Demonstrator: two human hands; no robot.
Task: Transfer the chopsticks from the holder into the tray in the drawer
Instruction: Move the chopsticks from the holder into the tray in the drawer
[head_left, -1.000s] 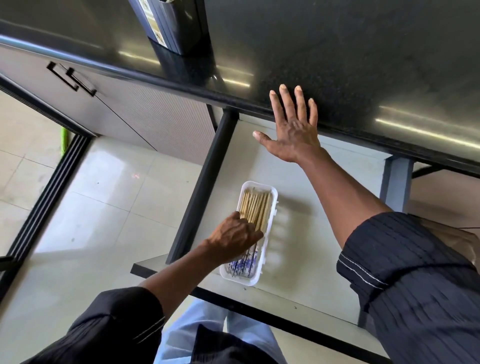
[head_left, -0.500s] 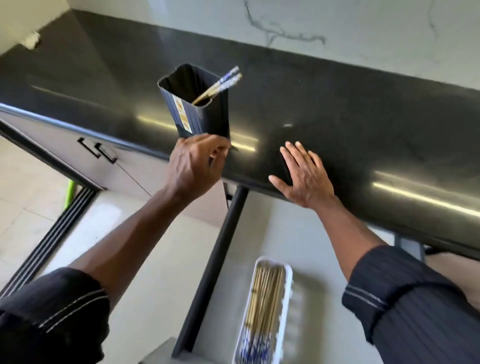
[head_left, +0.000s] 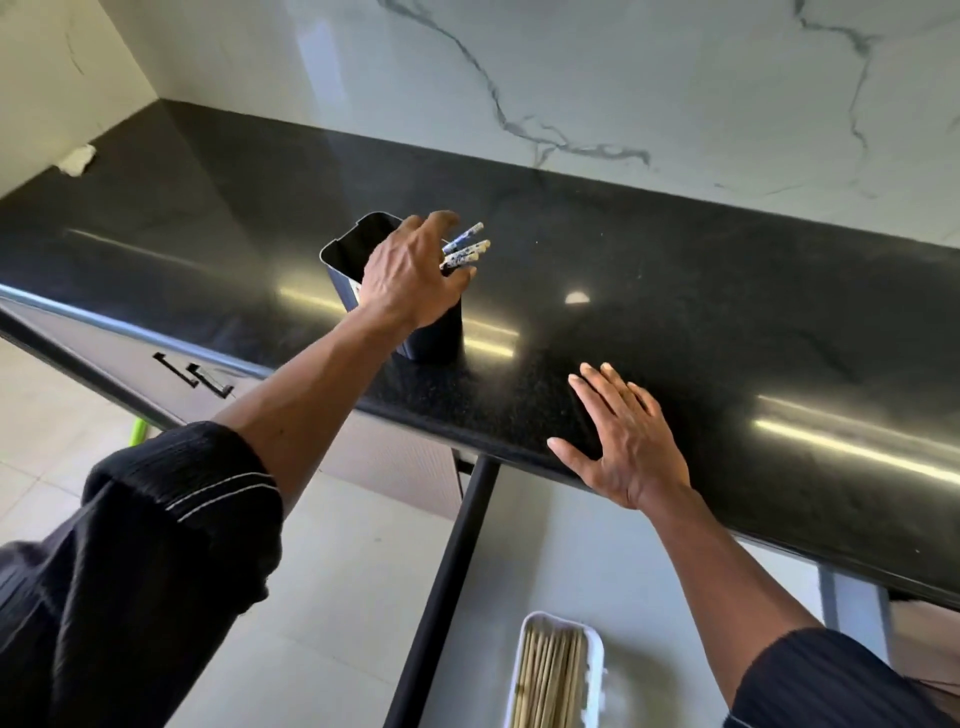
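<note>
A dark square holder (head_left: 347, 257) stands near the front edge of the black counter (head_left: 701, 312). A few chopsticks (head_left: 467, 247) with blue-and-white ends lean out of its right side. My left hand (head_left: 410, 275) hovers over the holder's mouth, fingers curled around those chopsticks; whether it grips them is unclear. My right hand (head_left: 626, 441) lies flat and spread on the counter's front edge. Below, the white tray (head_left: 595, 654) in the open drawer (head_left: 649, 571) holds several chopsticks (head_left: 550, 675) laid lengthwise.
A marble-patterned wall (head_left: 571, 78) backs the counter. A crumpled white cloth (head_left: 78, 158) lies at the far left corner. Cabinet handles (head_left: 195, 376) show under the counter at left, above pale floor tiles (head_left: 337, 597). The drawer's dark left rail (head_left: 441, 597) runs toward me.
My left hand rose from the tray in the drawer to the holder's front, then to its top among the remaining chopsticks. The view tilted upward. My right hand stayed on the counter edge.
</note>
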